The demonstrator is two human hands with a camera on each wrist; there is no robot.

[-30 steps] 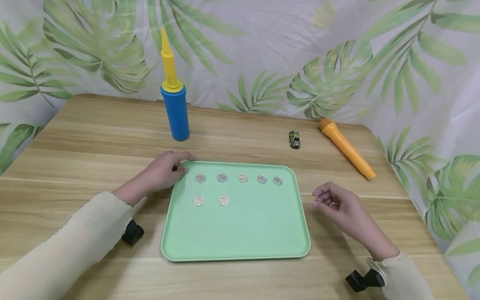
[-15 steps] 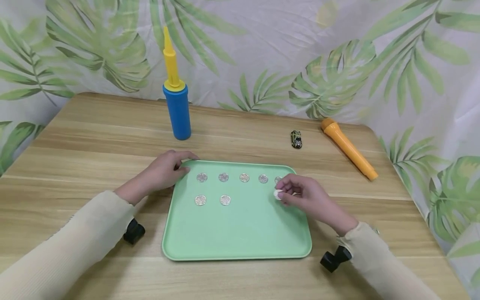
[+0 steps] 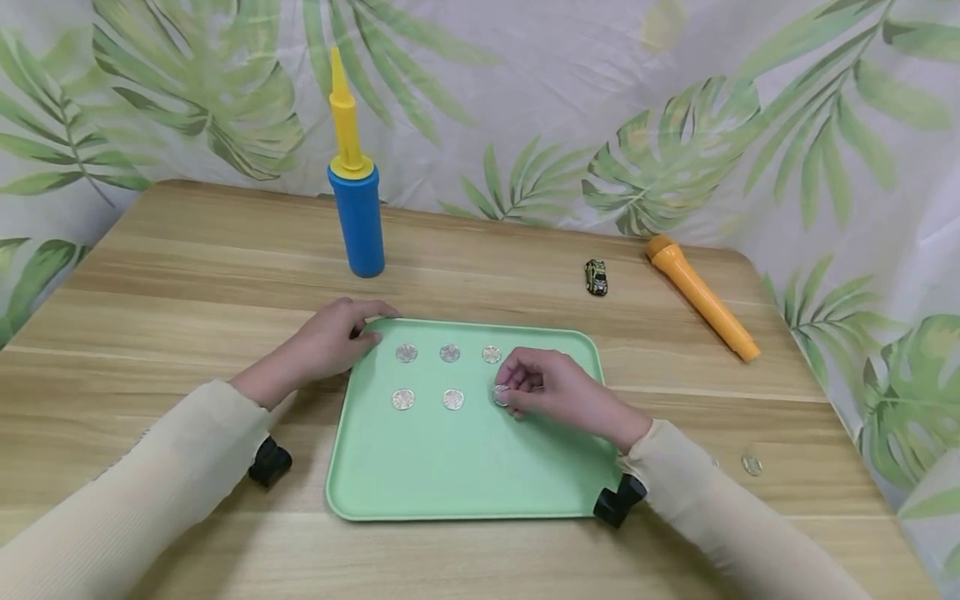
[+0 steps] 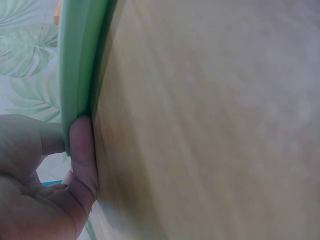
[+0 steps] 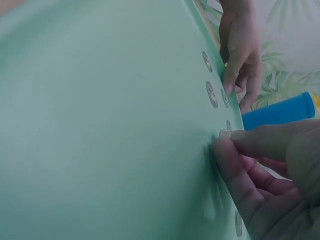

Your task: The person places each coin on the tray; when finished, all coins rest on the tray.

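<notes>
A silver coin (image 3: 500, 396) is pinched between the thumb and fingers of my right hand (image 3: 558, 390), just over the light green tray (image 3: 465, 475). In the right wrist view the pinched coin (image 5: 226, 134) is tilted at the fingertips. On the tray, a back-row coin (image 3: 450, 353) and a front-row coin (image 3: 453, 400) lie flat among others, to the left of that hand. The hand hides the back row's right end. My left hand (image 3: 330, 337) grips the tray's far left corner; the left wrist view shows its digits on both sides of the rim (image 4: 80, 65).
Loose coins, one of them a silver coin (image 3: 752, 464), lie on the wooden table (image 3: 225, 258) beside my right sleeve. Behind the tray are an upright blue and yellow hand pump (image 3: 357, 217), a toy car (image 3: 596, 277) and an orange toy microphone (image 3: 705, 298).
My right hand has come from the table right of the tray, leftward over it, carrying a coin to the front row's right end. My left hand stays on the corner.
</notes>
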